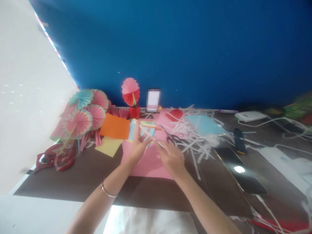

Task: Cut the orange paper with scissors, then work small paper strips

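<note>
My left hand (139, 146) pinches a thin pale strip (145, 130) that slants down to the right over the work area. My right hand (172, 159) has its thumb and fingertips closed at the strip's lower end, close to my left fingertips. Both hands are above a pink sheet of paper (143, 167) on the dark table. Under and behind my left fingers lie light blue and yellow papers, partly hidden. A pair of dark-handled scissors (173, 139) rests just beyond my right hand.
Folded paper fans (94, 117) cluster at the left, near red scissors (65, 159). An orange sheet (114, 126) and a yellow sheet (109, 147) lie left of my hands. Tangled white strips (192, 143), a blue sheet (204, 125) and a phone (240, 170) are on the right.
</note>
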The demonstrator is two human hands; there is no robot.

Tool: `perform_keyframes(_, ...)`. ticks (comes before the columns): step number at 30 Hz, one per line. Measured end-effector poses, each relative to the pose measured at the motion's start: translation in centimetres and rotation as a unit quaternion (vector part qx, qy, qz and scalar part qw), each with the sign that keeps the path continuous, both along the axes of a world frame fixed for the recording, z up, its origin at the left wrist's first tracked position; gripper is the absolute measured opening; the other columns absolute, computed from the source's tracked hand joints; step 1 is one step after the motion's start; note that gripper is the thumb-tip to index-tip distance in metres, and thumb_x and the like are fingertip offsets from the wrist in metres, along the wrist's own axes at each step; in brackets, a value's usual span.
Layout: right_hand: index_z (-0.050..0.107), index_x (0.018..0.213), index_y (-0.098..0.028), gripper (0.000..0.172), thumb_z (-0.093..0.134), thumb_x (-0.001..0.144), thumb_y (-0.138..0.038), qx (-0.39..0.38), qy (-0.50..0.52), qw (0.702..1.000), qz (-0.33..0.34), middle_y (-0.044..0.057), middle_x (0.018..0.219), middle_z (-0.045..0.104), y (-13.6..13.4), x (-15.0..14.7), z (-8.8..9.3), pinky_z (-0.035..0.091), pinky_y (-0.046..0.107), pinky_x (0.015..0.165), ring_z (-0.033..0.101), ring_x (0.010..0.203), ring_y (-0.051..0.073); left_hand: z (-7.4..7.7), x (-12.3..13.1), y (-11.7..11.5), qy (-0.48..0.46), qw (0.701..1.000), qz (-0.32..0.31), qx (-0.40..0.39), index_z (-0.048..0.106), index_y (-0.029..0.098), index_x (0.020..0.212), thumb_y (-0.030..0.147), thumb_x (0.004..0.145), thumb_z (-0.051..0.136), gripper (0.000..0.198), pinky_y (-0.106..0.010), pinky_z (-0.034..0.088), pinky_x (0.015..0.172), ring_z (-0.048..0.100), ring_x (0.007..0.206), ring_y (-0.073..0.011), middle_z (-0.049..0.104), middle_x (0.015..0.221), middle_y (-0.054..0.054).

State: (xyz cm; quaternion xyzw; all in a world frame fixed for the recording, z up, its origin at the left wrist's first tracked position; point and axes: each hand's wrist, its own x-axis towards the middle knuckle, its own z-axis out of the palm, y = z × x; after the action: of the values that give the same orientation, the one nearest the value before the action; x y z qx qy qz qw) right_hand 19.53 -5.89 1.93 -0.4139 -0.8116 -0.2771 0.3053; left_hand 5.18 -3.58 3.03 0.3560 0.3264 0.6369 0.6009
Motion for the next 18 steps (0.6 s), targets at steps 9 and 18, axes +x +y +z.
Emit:
perform_keyframes(9, 0.064, 0.105, -0.02, 0.027, 0.057, 0.081, -0.01, 0.025, 0.016, 1.0, 0.003, 0.004, 0.097, 0.068, 0.2, 0.0, -0.2, 0.038, 0.027, 0.07, 0.056, 0.08, 0.015, -0.1, 0.0, 0.2, -0.022, 1.0, 0.016, -0.009, 0.024, 0.051, 0.134, 0.019, 0.076, 0.065, 0.078, -0.034, 0.044, 0.097, 0.037, 0.13, -0.0245, 0.008, 0.152, 0.007)
perform_keyframes(18, 0.063, 0.11, -0.022, 0.032, 0.056, 0.081, -0.009, 0.017, 0.024, 1.0, -0.005, 0.002, 0.096, 0.069, 0.5, 0.0, -0.7, 0.039, 0.028, 0.072, 0.057, 0.077, 0.015, -1.5, -0.5, 1.1, -0.014, 1.0, 0.011, -0.015, 0.044, 0.033, 0.13, 0.028, 0.076, 0.066, 0.058, -0.039, 0.042, 0.097, 0.047, 0.122, -0.0281, 0.042, 0.138, -0.005)
